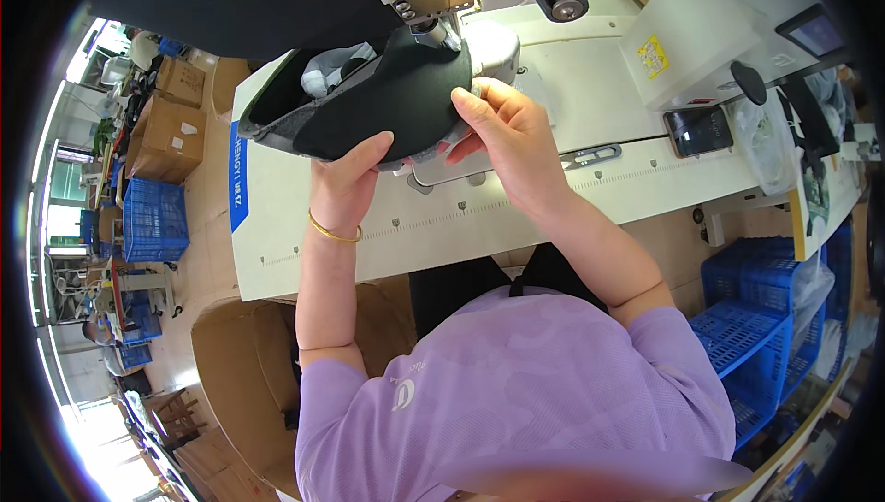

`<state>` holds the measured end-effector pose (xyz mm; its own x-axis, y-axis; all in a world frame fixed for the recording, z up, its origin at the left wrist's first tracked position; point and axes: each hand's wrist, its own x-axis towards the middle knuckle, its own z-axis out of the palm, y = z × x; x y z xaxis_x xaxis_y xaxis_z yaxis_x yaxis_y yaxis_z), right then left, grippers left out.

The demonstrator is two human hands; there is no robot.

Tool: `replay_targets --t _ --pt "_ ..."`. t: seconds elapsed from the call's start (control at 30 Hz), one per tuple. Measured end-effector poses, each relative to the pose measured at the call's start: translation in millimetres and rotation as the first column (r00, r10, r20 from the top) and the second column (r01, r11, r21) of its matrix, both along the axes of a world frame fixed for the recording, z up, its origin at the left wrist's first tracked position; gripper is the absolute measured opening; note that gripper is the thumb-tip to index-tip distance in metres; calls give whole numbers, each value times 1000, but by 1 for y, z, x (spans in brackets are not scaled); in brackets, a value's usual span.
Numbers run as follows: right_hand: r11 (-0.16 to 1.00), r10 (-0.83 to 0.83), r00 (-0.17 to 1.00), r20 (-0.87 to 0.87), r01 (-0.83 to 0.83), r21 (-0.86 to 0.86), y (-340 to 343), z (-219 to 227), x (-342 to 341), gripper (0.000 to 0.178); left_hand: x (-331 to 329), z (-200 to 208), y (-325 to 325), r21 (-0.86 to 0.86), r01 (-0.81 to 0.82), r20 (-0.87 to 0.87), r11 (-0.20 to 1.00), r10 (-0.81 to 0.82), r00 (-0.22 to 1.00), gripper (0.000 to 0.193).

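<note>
A black padded fabric piece with grey edging, curved like a pouch, lies under the head of a sewing machine. Its far edge meets the presser foot. My left hand grips the near edge, thumb on top and fingers hidden beneath. At the right end, close to the foot, my right hand pinches the edge between thumb and fingers. A grey and white bundle shows inside the hollow at the piece's left. The needle tip cannot be made out.
The white machine table has a ruler along its near edge. A phone lies at its right, beside a clear plastic bag. Blue crates stand lower right; a brown box and blue basket stand left.
</note>
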<state>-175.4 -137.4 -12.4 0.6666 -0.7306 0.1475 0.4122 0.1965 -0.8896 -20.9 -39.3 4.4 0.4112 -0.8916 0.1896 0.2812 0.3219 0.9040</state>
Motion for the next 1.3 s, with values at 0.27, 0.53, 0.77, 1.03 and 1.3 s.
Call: replay_targets --t 0.27,0.53,0.77,1.03,1.3 --pt "1000 3 1000 18 -3 15 -1 1 1 22 -3 -6 -8 -6 -66 107 998 66 992 35" --pt "1000 -19 999 41 19 12 -4 1 3 21 -15 -9 -18 -53 -194 181 979 201 963 33" --pt "999 -44 999 30 43 32 -5 -3 2 19 -34 -18 -26 -144 -336 320 931 365 874 23" --pt "996 -53 997 56 49 79 -6 -6 4 17 -64 -19 -40 -224 -428 388 875 483 785 19" --pt "992 -110 992 64 105 74 -5 -6 3 18 -93 -25 -52 -42 -525 301 850 512 804 21"
